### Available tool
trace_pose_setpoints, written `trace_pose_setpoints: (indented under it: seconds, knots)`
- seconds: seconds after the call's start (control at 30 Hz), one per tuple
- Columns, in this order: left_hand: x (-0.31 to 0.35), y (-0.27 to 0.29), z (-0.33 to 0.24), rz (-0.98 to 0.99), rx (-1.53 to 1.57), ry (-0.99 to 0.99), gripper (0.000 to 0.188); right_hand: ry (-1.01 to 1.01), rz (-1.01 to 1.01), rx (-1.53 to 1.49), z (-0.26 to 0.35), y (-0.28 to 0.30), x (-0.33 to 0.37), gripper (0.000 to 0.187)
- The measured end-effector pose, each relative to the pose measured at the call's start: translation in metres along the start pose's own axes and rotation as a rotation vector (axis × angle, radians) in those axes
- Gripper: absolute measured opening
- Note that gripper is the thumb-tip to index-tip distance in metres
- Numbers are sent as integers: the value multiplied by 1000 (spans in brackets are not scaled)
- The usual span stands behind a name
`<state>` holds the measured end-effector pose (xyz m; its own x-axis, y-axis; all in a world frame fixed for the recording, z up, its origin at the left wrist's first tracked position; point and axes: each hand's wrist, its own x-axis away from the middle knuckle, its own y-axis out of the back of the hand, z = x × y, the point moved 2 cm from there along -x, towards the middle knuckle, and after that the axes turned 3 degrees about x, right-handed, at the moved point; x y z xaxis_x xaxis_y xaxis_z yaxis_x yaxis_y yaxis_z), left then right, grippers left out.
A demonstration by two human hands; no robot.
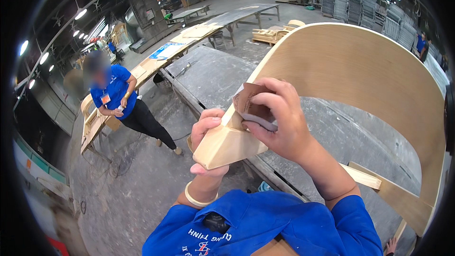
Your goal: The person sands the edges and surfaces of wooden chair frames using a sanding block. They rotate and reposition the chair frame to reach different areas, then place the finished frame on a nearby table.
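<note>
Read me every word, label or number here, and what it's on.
Wearer's blue shirt: white lettering, reddish emblem; wording not copied out.
Folded brown sheet in the right hand: print too small to read.
Co-worker's blue shirt: white print, too small.
Co-worker's badge: blurred.
Blue-and-white sheet in the background: too small.

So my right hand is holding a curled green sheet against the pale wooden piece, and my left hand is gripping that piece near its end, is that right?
Not quite: the sheet is brown, not green, as the head view shows. Your right hand does hold it against the pale wooden piece, and your left hand grips that piece near its end.
</note>
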<state>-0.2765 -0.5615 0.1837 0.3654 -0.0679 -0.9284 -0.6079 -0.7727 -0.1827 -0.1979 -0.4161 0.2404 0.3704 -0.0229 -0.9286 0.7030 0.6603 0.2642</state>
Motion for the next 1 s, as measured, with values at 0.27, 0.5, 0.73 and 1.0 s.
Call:
trace_pose_setpoints:
  seconds: [0.27,0.5,0.73,1.0]
  knots:
    - [8,4,-10,-2,-2,54,97,9,215,-29,14,5,6,37]
    - [15,6,-16,4,-30,55,95,21,354,20,25,6,0,31]
    - [16,8,-13,5,-67,66,95,-13,431,-86,28,8,-3,26]
    - [21,13,-8,-18,-53,63,95,43,391,-106,26,-1,-9,26]
